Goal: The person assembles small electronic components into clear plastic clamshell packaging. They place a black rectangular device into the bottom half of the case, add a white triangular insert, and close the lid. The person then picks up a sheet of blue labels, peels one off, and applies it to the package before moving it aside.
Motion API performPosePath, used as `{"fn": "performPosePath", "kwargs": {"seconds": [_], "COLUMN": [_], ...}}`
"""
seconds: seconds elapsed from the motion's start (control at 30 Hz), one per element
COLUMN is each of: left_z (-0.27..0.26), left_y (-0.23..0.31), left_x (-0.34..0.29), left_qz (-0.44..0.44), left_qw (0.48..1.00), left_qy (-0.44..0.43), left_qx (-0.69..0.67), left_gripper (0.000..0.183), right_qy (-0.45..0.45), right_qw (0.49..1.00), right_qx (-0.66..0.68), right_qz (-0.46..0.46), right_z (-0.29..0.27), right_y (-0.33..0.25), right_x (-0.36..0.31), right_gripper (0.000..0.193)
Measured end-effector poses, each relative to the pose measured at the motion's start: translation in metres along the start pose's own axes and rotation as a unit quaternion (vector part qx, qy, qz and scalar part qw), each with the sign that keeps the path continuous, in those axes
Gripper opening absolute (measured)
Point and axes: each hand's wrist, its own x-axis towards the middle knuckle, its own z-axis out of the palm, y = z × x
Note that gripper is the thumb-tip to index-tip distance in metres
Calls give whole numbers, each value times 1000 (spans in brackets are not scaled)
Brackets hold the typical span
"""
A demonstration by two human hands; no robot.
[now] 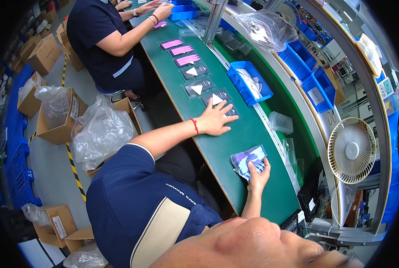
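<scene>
My left hand (215, 119), a red cord at its wrist, lies with fingers spread on the nearest of the dark flat packs (229, 107) on the green table. A white triangular piece (216, 99) sits on that pack, just beyond my fingertips. My right hand (258, 175) grips a clear-sleeved pack (247, 159) with purple, white and blue printing, thumb on top. Farther up the row are two more dark packs with white triangles (197, 90), then packs topped with pink strips (187, 60).
A blue bin (251, 82) of white pieces stands right of the row. Clear plastic boxes (281, 123) line the green channel beside the metal rail. A white fan (352, 150) stands at right. A co-worker (101, 40) works at the far left, near open cartons (59, 117) on the floor.
</scene>
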Motion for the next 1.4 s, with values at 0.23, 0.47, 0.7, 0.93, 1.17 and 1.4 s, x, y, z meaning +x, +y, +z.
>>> {"fn": "performPosePath", "kwargs": {"seconds": [0.23, 0.47, 0.7, 0.93, 1.17, 1.4], "left_z": [-15, -41, -40, -34, -18, -10], "left_y": [-83, -137, -152, -124, -72, -6], "left_x": [4, 6, -22, -75, -69, -48], "left_qz": [44, 8, 31, 10, 98, 148], "left_qw": [999, 1000, 986, 972, 957, 942], "left_qy": [-4, -17, 159, 225, 263, 280], "left_qx": [14, 21, -32, -73, -68, -108], "left_gripper": [56, 53, 51, 29, 24, 23], "right_qy": [-3, 11, 39, 19, 84, 249], "right_qw": [999, 990, 989, 991, 934, 807], "right_qx": [-41, -96, -103, -40, -161, -459], "right_qz": [-33, -100, -100, -129, -306, -275], "right_z": [65, 150, 218, 233, 146, -1], "right_y": [1, -2, -20, -7, -12, -10], "right_x": [11, 31, 40, 50, 44, 91], "right_gripper": [77, 80, 76, 79, 75, 80]}}
